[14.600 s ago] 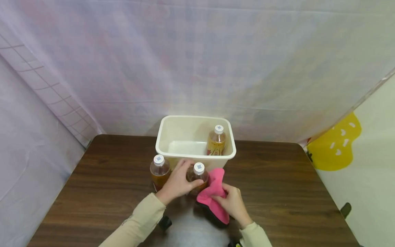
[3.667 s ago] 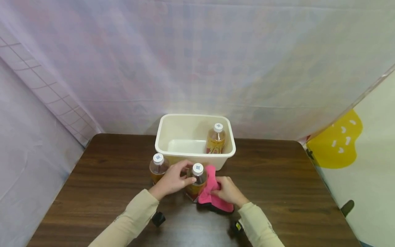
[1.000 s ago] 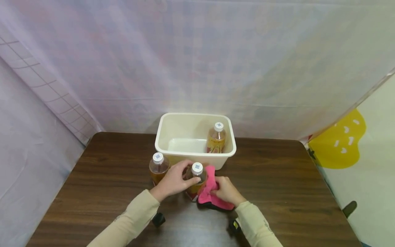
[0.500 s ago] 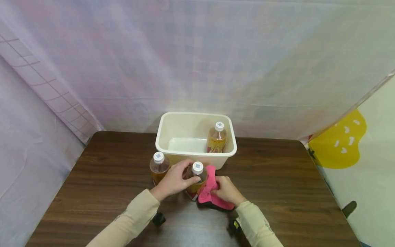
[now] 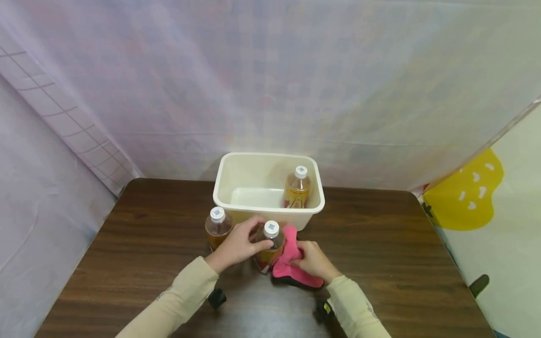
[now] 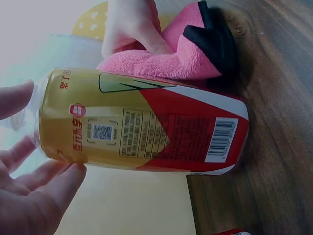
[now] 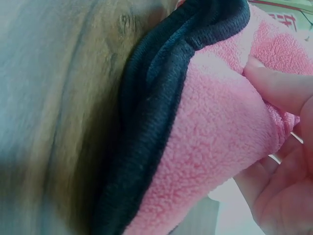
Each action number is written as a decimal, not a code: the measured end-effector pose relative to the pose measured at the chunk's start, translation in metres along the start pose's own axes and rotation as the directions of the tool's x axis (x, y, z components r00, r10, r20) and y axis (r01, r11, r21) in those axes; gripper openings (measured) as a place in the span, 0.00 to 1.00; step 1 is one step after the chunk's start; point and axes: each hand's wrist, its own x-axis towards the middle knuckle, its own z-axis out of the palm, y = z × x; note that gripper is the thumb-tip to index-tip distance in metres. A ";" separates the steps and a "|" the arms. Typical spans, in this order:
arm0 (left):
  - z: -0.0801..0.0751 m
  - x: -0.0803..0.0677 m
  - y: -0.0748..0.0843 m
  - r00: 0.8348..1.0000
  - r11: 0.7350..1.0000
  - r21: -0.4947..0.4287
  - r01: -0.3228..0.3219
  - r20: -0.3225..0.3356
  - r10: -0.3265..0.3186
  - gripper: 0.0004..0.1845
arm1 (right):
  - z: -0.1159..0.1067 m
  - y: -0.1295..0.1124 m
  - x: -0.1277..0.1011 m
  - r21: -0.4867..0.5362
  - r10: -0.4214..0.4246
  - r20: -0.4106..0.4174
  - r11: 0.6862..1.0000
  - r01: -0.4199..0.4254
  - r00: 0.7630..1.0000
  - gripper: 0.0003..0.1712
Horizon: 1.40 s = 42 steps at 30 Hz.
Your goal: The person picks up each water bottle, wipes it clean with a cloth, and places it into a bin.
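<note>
Centre-bottom of the head view: bottle [image 5: 268,244] with white cap, amber liquid, red/yellow label, standing on the table [image 5: 380,263], slightly tilted. Left hand [image 5: 236,246] grips it near the top, fingers curled around the neck and shoulder; the left wrist view shows the fingertips [image 6: 58,178] on the label's upper part. Pink cloth [image 5: 291,263] with black edging is pressed against the bottle's right side, lower end trailing onto the table. Right hand [image 5: 313,260] holds the cloth bunched, fingers curled into it; the right wrist view shows a finger [image 7: 279,90] sunk in the pink fleece. Just left of the held bottle, partly behind the left hand, a second bottle [image 5: 217,227] stands upright. Directly above both in frame, a cream tub [image 5: 224,188] sits on the table, near side just beyond the bottles. A third bottle [image 5: 297,188] stands upright in the tub's right end. Pale curtain [image 5: 270,84] fills the upper frame.
</note>
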 end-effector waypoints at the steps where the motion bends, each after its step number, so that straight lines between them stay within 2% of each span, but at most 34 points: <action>1: 0.000 0.001 0.000 1.000 1.000 0.010 -0.010 -0.005 0.010 0.22 | -0.002 0.000 -0.001 0.003 -0.001 0.002 1.000 0.001 1.000 0.09; 6: -0.002 0.003 0.000 0.998 0.992 0.105 -0.064 -0.007 0.065 0.23 | -0.012 -0.003 -0.007 0.016 0.007 0.003 1.000 -0.007 1.000 0.09; 12: -0.007 0.005 0.002 0.994 0.979 0.177 -0.105 0.049 0.098 0.22 | -0.023 -0.010 -0.012 0.064 0.055 0.012 0.996 -0.056 0.998 0.08; 19: -0.009 0.005 0.005 0.995 0.997 0.053 -0.049 0.089 0.044 0.20 | -0.039 -0.018 -0.021 0.068 0.035 -0.001 0.997 -0.034 0.999 0.07; 25: -0.008 0.005 0.006 0.996 0.999 0.023 -0.022 0.092 0.020 0.18 | -0.063 -0.023 -0.032 0.035 0.006 -0.029 0.999 -0.005 1.000 0.09; 32: -0.008 0.004 0.005 0.996 1.000 0.008 -0.012 0.088 0.011 0.19 | -0.095 -0.016 -0.051 -0.089 -0.029 -0.087 0.996 0.021 0.996 0.11; 36: -0.008 0.004 0.003 0.997 1.000 0.013 -0.015 0.076 0.014 0.19 | -0.113 -0.013 -0.061 -0.152 -0.008 -0.105 0.988 -0.008 0.994 0.12; 39: -0.008 0.004 0.002 0.997 1.000 0.009 -0.027 0.071 0.027 0.19 | -0.124 -0.009 -0.068 -0.224 0.005 -0.106 0.974 -0.029 0.994 0.12; 42: -0.007 0.004 0.002 0.997 1.000 -0.017 -0.025 0.072 0.026 0.18 | -0.131 -0.003 -0.073 -0.319 0.010 -0.106 0.947 -0.043 0.994 0.13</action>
